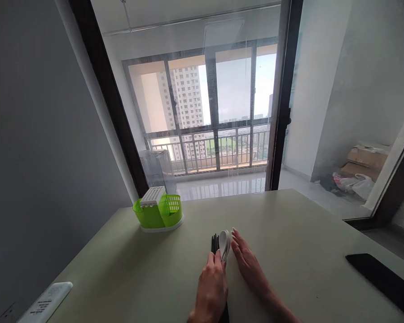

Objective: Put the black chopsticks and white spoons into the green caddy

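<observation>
My left hand (209,285) is closed around a bundle of black chopsticks (215,242) and several nested white spoons (223,241). The chopstick tips and the spoon bowls stick out beyond my fingers, and dark ends show below the hand near the bottom edge. My right hand (247,260) is held just to the right of the spoons, fingers stretched out and holding nothing. Whether its fingertips touch the spoon edge I cannot tell. Farther back on the left stands a green utensil caddy (151,220) with a white slotted top and a white base.
The pale table (272,224) carries a white power strip (49,301) at the left edge and a flat black object (380,278) on the right. Behind the table is a glass sliding door (279,112). Cardboard boxes (366,159) and bags lie on the floor beyond.
</observation>
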The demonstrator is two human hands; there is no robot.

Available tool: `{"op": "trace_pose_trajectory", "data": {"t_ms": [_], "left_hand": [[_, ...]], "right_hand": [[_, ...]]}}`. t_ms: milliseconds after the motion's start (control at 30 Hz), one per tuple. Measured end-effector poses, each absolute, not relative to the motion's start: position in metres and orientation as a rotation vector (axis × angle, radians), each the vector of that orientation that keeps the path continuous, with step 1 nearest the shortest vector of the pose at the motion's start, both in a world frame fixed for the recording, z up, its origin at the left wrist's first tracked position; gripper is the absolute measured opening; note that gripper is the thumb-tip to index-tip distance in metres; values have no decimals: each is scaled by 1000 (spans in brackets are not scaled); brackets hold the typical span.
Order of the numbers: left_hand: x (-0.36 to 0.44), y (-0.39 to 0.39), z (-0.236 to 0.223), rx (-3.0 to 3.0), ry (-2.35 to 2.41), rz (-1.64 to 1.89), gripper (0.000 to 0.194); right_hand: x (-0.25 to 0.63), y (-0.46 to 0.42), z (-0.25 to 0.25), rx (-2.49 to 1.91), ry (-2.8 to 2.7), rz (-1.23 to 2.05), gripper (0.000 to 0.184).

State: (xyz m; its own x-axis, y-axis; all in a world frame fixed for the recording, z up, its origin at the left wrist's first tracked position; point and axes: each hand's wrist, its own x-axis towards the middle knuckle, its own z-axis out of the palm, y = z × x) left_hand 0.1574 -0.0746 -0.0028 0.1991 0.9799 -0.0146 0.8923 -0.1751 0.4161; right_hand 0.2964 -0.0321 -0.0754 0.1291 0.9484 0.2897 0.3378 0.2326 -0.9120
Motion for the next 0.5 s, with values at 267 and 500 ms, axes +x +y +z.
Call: {"op": "trace_pose_trajectory", "data": {"t_ms": [267,500], "left_hand": [[201,-71,-13,2118,1683,92,66],[209,-71,-15,2162,1629,-4,72]], "right_hand": [[305,-22,-84,-1431,-1428,560,52],[308,-14,-95,-1458,-1430,479,48]]}}
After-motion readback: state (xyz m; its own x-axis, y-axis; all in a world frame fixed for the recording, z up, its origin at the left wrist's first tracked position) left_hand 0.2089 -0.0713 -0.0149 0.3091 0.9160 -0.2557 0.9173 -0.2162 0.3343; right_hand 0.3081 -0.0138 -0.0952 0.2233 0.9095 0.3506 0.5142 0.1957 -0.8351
